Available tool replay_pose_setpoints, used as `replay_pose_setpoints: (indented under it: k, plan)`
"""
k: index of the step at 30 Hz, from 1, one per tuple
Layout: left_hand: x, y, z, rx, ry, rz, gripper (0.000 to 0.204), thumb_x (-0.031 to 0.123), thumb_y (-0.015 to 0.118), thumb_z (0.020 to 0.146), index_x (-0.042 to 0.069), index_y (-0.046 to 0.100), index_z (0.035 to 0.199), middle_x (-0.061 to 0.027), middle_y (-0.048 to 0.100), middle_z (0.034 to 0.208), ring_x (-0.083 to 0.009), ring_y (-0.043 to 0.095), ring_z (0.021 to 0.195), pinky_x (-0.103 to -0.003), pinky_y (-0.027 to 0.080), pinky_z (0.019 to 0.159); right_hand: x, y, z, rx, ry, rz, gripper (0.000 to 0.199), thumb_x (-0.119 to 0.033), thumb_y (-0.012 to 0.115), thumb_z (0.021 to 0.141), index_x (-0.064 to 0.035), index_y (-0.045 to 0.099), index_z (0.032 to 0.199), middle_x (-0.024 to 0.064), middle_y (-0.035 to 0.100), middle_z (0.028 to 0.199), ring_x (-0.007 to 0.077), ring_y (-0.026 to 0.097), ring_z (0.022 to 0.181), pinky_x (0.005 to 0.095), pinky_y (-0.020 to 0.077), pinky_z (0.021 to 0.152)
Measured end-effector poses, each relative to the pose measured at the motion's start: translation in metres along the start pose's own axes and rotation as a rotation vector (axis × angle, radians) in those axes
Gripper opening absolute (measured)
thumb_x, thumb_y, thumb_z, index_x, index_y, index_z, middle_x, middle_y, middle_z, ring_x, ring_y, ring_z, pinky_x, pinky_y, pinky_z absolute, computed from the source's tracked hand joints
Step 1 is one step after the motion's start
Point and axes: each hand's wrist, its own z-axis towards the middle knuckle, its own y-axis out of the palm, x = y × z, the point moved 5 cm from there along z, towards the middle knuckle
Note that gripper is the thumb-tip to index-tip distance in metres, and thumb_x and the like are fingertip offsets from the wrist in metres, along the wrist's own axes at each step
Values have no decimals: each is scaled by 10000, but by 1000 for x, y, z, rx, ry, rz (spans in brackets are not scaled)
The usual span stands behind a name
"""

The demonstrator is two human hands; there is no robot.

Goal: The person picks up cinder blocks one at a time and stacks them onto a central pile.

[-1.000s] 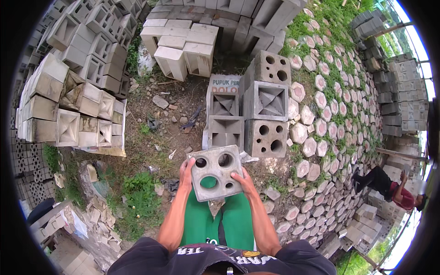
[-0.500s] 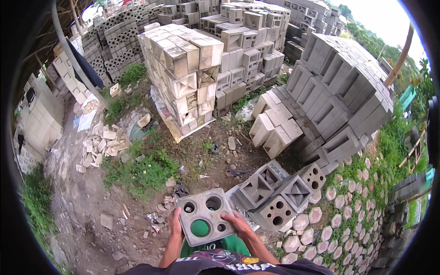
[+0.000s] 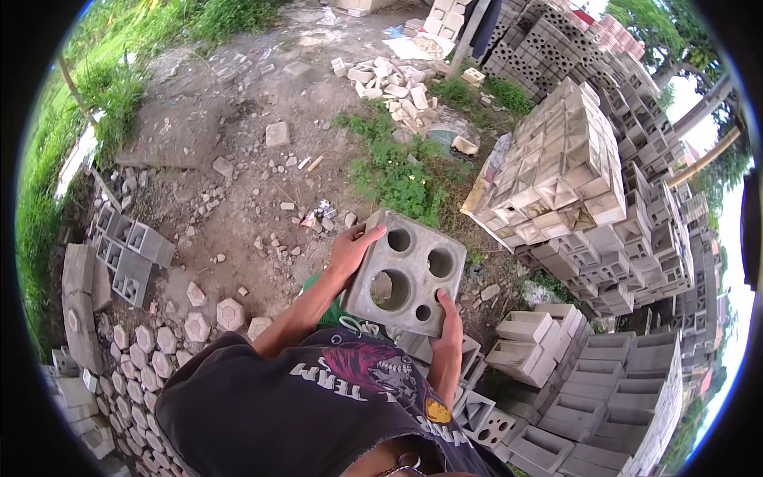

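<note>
Between my two hands is a grey concrete vent block [image 3: 410, 274] with round holes of different sizes through its face. My left hand [image 3: 351, 253] grips its left edge, the thumb lying over the upper corner. On the opposite edge, my right hand [image 3: 448, 324] is closed, thumb pressed on the face near the smallest hole. The block is held tilted in front of my dark printed shirt [image 3: 318, 389]. Fingers behind the block are hidden. Below my right forearm, partly covered by my body, lies another holed block [image 3: 494, 427].
Tall stacks of pale blocks [image 3: 556, 171] and hollow grey blocks [image 3: 588, 389] rise at the right. Broken block pieces [image 3: 393, 87] lie in a heap ahead. A small group of blocks [image 3: 135, 254] sits at the left, near hexagonal pavers [image 3: 159, 362]. Weeds [image 3: 397, 175] grow in the dirt.
My view and body have swung left, so the stacks now appear farther right. The vent block has come along in both hands and is turned at a different slant.
</note>
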Motion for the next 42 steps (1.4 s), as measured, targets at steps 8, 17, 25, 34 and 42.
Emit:
replay_pose_setpoints:
  k: [8, 17, 25, 34, 42]
  plan:
    - [20, -116, -67, 268, 50, 30, 751, 510, 729, 734, -71, 584, 1188, -146, 669, 989, -180, 640, 824, -307, 497, 740, 48, 76, -18, -180, 84, -214, 565, -318, 690, 822, -53, 497, 1281, 106, 586, 1212, 298, 580, 1085, 466, 482, 914]
    - [23, -259, -174, 657, 125, -95, 747, 454, 717, 772, -65, 516, 1272, -163, 624, 1097, -186, 611, 937, -311, 484, 796, 148, 185, -32, -474, 255, -523, 570, -324, 664, 845, -47, 474, 1304, 111, 572, 1236, 291, 564, 1114, 473, 471, 936]
    - [37, -354, -211, 944, 291, -334, 695, 382, 699, 821, -58, 470, 1308, -138, 612, 1098, -165, 606, 913, -295, 498, 777, 222, 321, -13, -827, 421, -699, 550, -295, 646, 860, -24, 468, 1304, 125, 573, 1240, 282, 571, 1111, 444, 474, 944]
    - [66, -499, -169, 1197, 511, -420, 576, 333, 671, 855, -51, 504, 1251, -109, 629, 1015, -141, 628, 835, -276, 522, 722, 329, 512, 29, -1130, 545, -769, 503, -222, 651, 853, 22, 497, 1265, 139, 601, 1187, 252, 611, 1045, 383, 514, 889]
    - [94, -601, -108, 1296, 577, -588, 527, 293, 654, 872, -49, 504, 1243, -98, 630, 999, -134, 628, 830, -272, 527, 725, 393, 648, 73, -1213, 590, -923, 470, -227, 648, 876, 13, 506, 1254, 130, 614, 1166, 246, 630, 1007, 383, 529, 867]
